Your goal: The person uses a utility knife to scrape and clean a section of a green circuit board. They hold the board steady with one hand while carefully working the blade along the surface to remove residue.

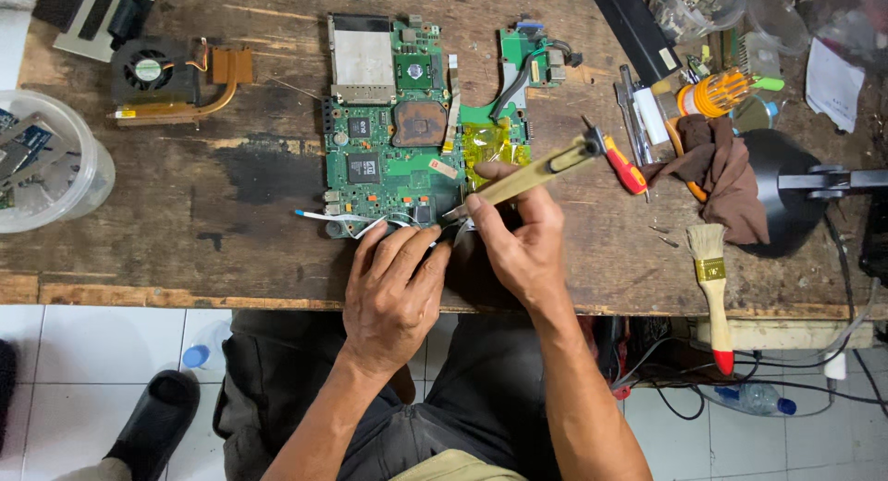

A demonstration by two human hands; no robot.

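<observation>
A green laptop circuit board [388, 157] lies on the worn wooden bench [231, 203]. My left hand [393, 291] rests on the board's near edge, fingers pressing down beside thin white ribbon cables [338, 219]. My right hand [523, 236] grips a tan-handled soldering iron [541, 169] like a pen; its tip points down-left at the board's near right corner. What sits under the tip is hidden by my fingers.
A fan with a copper heat pipe [171, 79] lies at far left, above a clear tub of parts [46, 166]. To the right are a red-handled screwdriver [624, 171], a brown rag [717, 171], a paintbrush [712, 282], a black lamp base [786, 185] and plastic containers [703, 5].
</observation>
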